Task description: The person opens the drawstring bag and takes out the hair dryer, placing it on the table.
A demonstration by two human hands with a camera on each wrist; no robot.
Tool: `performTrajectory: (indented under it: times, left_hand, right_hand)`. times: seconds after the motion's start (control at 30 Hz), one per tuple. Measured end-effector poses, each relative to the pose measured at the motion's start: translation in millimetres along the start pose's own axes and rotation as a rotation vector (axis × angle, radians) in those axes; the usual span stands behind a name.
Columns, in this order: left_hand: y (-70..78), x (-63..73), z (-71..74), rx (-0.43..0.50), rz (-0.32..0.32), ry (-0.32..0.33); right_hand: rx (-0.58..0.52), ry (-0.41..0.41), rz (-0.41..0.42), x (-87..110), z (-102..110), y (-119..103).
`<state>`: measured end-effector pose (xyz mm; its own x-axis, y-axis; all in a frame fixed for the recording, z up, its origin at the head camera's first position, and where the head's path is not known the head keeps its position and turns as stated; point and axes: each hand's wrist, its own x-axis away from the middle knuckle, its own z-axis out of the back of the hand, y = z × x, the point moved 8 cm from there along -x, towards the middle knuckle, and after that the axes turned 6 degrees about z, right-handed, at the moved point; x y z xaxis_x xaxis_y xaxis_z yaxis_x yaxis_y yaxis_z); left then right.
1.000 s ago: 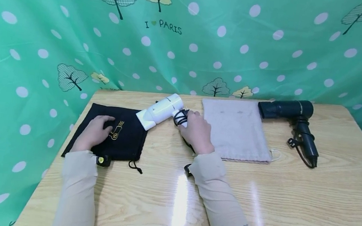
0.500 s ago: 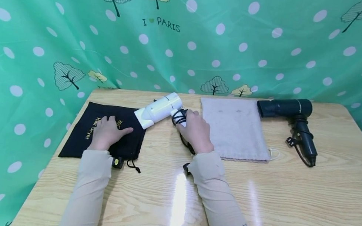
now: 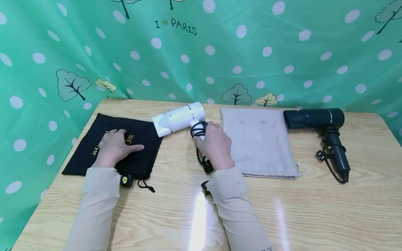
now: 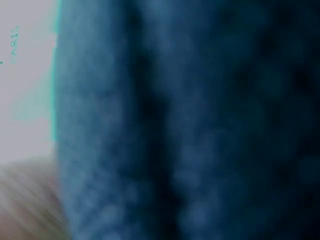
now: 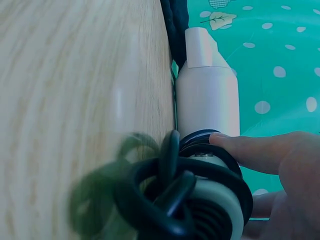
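My right hand [image 3: 215,143] grips the handle of a white hair dryer [image 3: 181,118], thumb along the handle in the right wrist view. A black cord [image 5: 150,200] is wound round that handle in loose loops. The dryer's flat nozzle [image 3: 161,125] points left, its tip at the edge of a black drawstring bag [image 3: 88,146] with gold hair dryer print. My left hand [image 3: 114,146] rests on the bag, thumb spread to the right and partly covering the lettering. Blurred dark cloth [image 4: 100,125] fills most of the left wrist view.
A light grey drawstring bag [image 3: 258,144] lies flat right of my right hand. Beyond it is a black hair dryer [image 3: 317,119] with its cord round the handle. The wooden table [image 3: 161,216] ends at a green patterned curtain [image 3: 207,72] behind.
My left hand has shifted right across the black bag, uncovering some lettering on its left. The white hair dryer has turned slightly, its nozzle tip a little farther back, with my right hand still gripping it.
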<state>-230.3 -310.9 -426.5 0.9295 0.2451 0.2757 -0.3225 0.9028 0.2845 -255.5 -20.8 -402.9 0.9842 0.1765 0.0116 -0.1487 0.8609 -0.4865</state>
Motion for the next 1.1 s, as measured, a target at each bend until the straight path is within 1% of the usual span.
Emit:
performTrajectory:
  times: [0.13,0.37,0.53,0.7,0.77,0.83,0.9,0.97,1.03,1.1]
  left_hand:
    - [-1.5,-1.0,0.5,0.022,-0.02,0.004]
    - [-5.2,-2.6,0.9,0.059,-0.027,-0.001]
    - [-3.3,-2.6,-1.3,0.08,-0.057,-0.013]
    - [-1.1,-2.7,-1.4,0.074,-0.099,-0.018]
    - [-0.3,-1.6,-0.6,0.064,-0.098,-0.012]
    - [0.9,0.7,1.6,0.054,-0.077,0.005]
    - [4.0,4.8,5.1,0.047,-0.043,0.031]
    - [10.4,10.0,9.2,0.035,-0.02,0.056]
    - [19.4,15.1,11.6,0.029,-0.015,0.06]
    - [29.2,19.3,11.0,0.014,-0.022,0.045]
  right_hand:
    - [-0.002,0.002,-0.009,0.4,0,0]
    - [-0.01,0.027,-0.025,0.4,1,1]
    - [-0.004,0.035,-0.042,-0.2,3,4]
    - [-0.014,0.023,-0.051,-0.8,3,5]
    - [-0.03,0.026,-0.053,-1.0,4,5]
    - [-0.046,0.036,-0.04,-1.0,6,4]
    - [-0.056,0.037,-0.014,-0.8,8,2]
    - [-0.057,0.028,0.019,-0.8,9,-1]
    - [-0.058,0.011,0.042,-0.5,9,-3]
    - [-0.063,-0.005,0.05,-0.1,9,-5]
